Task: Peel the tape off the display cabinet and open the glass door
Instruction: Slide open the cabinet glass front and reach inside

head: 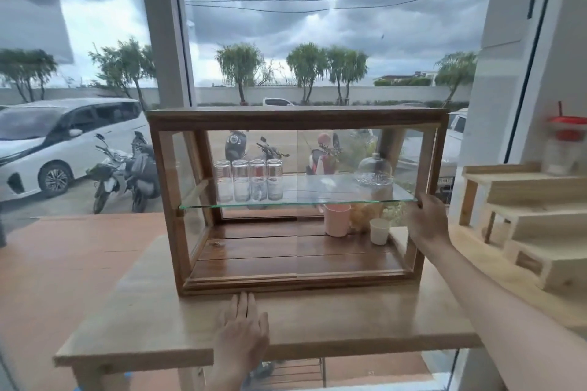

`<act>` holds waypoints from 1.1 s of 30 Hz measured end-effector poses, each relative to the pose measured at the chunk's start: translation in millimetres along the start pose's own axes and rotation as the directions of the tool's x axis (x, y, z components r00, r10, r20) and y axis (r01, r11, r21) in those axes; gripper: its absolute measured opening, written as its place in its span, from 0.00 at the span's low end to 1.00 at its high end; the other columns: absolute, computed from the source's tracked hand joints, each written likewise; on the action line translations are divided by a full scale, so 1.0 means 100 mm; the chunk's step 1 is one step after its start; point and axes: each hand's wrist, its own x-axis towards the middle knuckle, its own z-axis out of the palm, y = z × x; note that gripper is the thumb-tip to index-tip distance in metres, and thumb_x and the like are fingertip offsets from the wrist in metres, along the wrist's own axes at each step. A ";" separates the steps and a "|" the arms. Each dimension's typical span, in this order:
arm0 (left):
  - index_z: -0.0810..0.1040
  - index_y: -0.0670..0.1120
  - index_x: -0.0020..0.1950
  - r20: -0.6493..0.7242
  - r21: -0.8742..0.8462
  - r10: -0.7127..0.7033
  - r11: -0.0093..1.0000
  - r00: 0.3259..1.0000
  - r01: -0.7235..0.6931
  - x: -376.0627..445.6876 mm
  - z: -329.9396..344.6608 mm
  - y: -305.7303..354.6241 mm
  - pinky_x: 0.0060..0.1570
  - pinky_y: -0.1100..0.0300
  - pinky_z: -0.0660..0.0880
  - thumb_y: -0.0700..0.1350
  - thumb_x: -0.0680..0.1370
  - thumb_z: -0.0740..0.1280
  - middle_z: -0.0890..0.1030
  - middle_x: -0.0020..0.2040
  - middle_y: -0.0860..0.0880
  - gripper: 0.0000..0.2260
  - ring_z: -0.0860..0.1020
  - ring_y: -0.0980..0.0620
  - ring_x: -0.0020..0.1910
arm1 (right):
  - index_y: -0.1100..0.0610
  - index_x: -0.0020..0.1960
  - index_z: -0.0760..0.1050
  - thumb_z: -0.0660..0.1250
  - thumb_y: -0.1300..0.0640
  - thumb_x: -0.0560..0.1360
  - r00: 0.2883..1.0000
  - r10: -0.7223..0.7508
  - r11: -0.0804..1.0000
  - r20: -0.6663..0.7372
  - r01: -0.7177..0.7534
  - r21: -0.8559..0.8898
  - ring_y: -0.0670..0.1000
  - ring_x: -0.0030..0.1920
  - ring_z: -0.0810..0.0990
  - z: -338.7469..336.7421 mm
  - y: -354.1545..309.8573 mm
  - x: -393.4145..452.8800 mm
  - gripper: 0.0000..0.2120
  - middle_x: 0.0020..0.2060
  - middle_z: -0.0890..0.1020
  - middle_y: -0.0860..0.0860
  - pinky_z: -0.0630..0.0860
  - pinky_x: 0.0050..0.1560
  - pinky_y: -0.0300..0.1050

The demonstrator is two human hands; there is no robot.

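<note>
A dark wooden display cabinet [295, 117] with glass sides and sliding glass doors [349, 232] stands on a pale wooden table [152, 324]. Inside, a glass shelf [254, 202] carries several upturned glasses [249, 179] and a glass dome [374, 170]; a pink cup [337, 220] and a white cup [379, 231] sit on the floor of the cabinet. My right hand [427, 220] is at the cabinet's right front post, fingers against the frame at shelf height. My left hand [243, 328] lies flat on the table, fingertips touching the cabinet's bottom rail. I cannot make out any tape.
A pale wooden stepped stand [533, 222] sits to the right, with a red-lidded jar [563, 143] behind it. A big window [317, 25] lies directly behind the cabinet, with a white frame post [165, 25]. A lower orange-brown surface [63, 257] extends to the left.
</note>
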 end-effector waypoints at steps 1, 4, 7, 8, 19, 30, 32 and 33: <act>0.50 0.42 0.78 0.002 0.010 -0.011 1.000 1.000 0.011 -0.02 -0.03 0.02 0.72 0.42 0.54 0.56 0.70 0.27 0.54 0.79 0.44 0.40 0.52 0.44 0.77 | 0.59 0.56 0.70 0.54 0.54 0.77 0.999 0.038 0.999 0.008 -0.038 0.031 0.60 0.64 0.69 0.05 -0.02 0.00 0.12 0.67 0.67 0.59 0.65 0.62 0.54; 0.58 0.44 0.77 -0.016 -0.054 -0.065 0.996 0.998 0.064 -0.08 -0.13 0.06 0.71 0.46 0.58 0.58 0.71 0.33 0.60 0.77 0.47 0.38 0.59 0.47 0.76 | 0.63 0.74 0.53 0.55 0.55 0.80 0.993 0.115 0.993 0.038 -0.116 0.015 0.58 0.75 0.54 0.23 -0.06 -0.01 0.26 0.76 0.46 0.56 0.52 0.73 0.50; 0.80 0.41 0.60 -0.031 -0.105 -0.019 0.994 0.999 0.015 -0.05 -0.10 0.05 0.53 0.43 0.78 0.55 0.72 0.52 0.82 0.60 0.45 0.28 0.80 0.45 0.58 | 0.59 0.77 0.40 0.53 0.57 0.80 0.988 0.130 0.991 0.079 -0.132 0.022 0.55 0.77 0.44 0.41 -0.09 -0.05 0.31 0.76 0.33 0.53 0.47 0.74 0.51; 0.83 0.41 0.56 -0.033 -0.100 -0.020 0.995 0.999 0.016 -0.04 -0.08 0.04 0.49 0.43 0.79 0.54 0.71 0.54 0.84 0.56 0.45 0.26 0.82 0.45 0.54 | 0.58 0.77 0.37 0.52 0.59 0.80 0.987 0.139 0.989 0.085 -0.143 0.044 0.54 0.77 0.40 0.46 -0.10 -0.05 0.32 0.76 0.32 0.53 0.44 0.75 0.52; 0.49 0.44 0.78 -0.056 -0.074 -0.046 0.996 0.997 0.042 -0.10 -0.13 0.06 0.75 0.47 0.49 0.55 0.77 0.36 0.53 0.79 0.48 0.31 0.50 0.48 0.78 | 0.59 0.76 0.33 0.53 0.67 0.72 0.977 0.195 0.961 0.083 -0.207 0.182 0.55 0.76 0.33 0.82 -0.33 -0.20 0.40 0.76 0.33 0.53 0.36 0.74 0.54; 0.47 0.43 0.78 -0.020 -0.110 -0.029 0.994 0.999 0.026 -0.15 -0.20 0.09 0.75 0.46 0.47 0.53 0.80 0.41 0.51 0.80 0.46 0.27 0.48 0.47 0.78 | 0.61 0.75 0.31 0.59 0.64 0.74 0.976 0.174 0.958 0.129 -0.198 0.208 0.57 0.76 0.33 1.33 -0.75 -0.55 0.43 0.76 0.31 0.55 0.40 0.74 0.57; 0.48 0.43 0.78 -0.021 -0.104 -0.035 0.994 0.999 0.033 -0.15 -0.20 0.09 0.75 0.46 0.48 0.53 0.80 0.41 0.51 0.80 0.46 0.27 0.49 0.47 0.78 | 0.61 0.75 0.31 0.60 0.63 0.74 0.976 0.165 0.954 0.139 -0.194 0.227 0.56 0.76 0.32 1.43 -0.81 -0.62 0.44 0.76 0.31 0.54 0.39 0.74 0.57; 0.48 0.43 0.78 -0.023 -0.106 -0.037 0.994 0.999 0.035 -0.15 -0.20 0.09 0.75 0.45 0.48 0.53 0.80 0.41 0.51 0.80 0.46 0.27 0.49 0.47 0.78 | 0.61 0.75 0.31 0.60 0.63 0.74 0.977 0.161 0.953 0.143 -0.191 0.236 0.56 0.75 0.31 1.46 -0.85 -0.66 0.43 0.76 0.31 0.53 0.39 0.74 0.57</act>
